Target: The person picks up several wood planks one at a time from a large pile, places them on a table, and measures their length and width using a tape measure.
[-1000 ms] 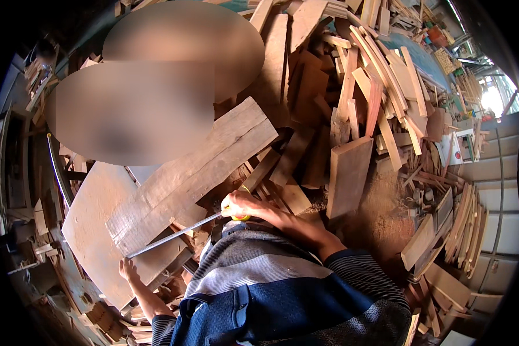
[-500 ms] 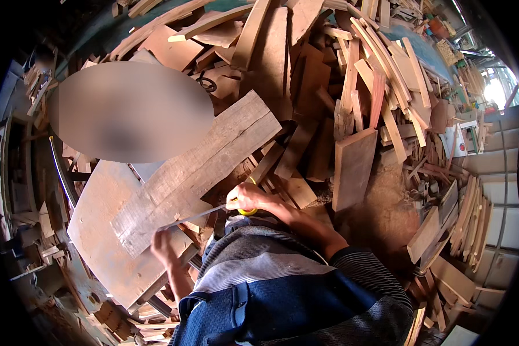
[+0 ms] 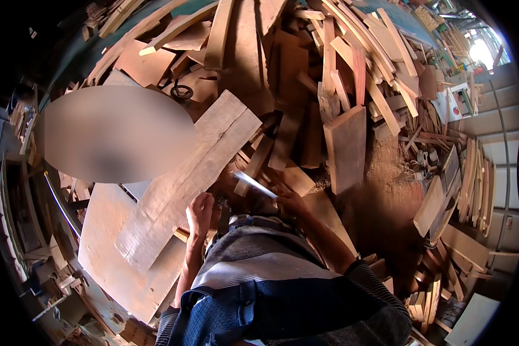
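Observation:
In front of my body, my right hand [image 3: 292, 203] is closed round a tape measure. Its pale metal strip [image 3: 256, 185] sticks out toward the upper left, bright and slightly smeared, and its case is hidden by my fingers. My left hand [image 3: 199, 213] is raised beside the near edge of a long, weathered plank [image 3: 196, 153], its fingers curled; whether anything is in them is hidden. The plank lies slantwise, its lower end over a broad, pale tabletop [image 3: 112, 248].
A large heap of boards and offcuts [image 3: 291, 63] fills the far side. An upright thick board [image 3: 346, 151] stands to the right, near sawdust [image 3: 395, 167]. More narrow slats [image 3: 476, 190] lean along the right wall. A blurred patch [image 3: 118, 135] hides part of the upper left.
The strip stretched between my hands has left my left hand. My right hand has moved right with the tape measure. My left hand has come up and right. The view has shifted slightly.

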Available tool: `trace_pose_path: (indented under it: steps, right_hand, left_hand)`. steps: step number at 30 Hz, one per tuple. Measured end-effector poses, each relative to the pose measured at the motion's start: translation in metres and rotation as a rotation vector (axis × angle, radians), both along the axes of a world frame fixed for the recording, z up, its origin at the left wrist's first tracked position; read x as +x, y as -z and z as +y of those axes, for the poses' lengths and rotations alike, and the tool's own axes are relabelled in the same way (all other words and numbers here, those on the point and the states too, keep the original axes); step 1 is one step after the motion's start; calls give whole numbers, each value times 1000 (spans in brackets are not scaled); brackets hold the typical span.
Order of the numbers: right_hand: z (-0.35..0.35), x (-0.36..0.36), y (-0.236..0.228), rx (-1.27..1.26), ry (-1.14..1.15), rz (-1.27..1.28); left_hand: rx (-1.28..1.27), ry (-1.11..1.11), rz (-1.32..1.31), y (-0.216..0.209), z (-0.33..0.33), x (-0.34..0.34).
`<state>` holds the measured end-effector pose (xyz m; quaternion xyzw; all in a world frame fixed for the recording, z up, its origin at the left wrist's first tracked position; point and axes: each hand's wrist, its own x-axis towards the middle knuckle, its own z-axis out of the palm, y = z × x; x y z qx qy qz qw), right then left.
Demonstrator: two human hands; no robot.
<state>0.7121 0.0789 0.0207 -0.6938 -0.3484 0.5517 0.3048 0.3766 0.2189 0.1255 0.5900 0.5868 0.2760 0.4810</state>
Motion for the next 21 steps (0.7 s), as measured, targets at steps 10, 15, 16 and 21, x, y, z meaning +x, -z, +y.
trace_pose_path:
  steps: [10, 15, 16, 21]
  right_hand:
    - [-80, 3, 26, -342, 603, 210]
    - [-101, -4, 11, -397, 773, 423]
    - [-97, -8, 2, -390, 798, 480]
    - [-96, -14, -25, -299, 837, 631]
  left_hand:
    - [98, 218, 93, -11, 48, 45]
    - [152, 253, 67, -8, 73, 49]
    - [165, 254, 72, -3, 77, 47]
    - [265, 265, 48, 14, 91, 50]
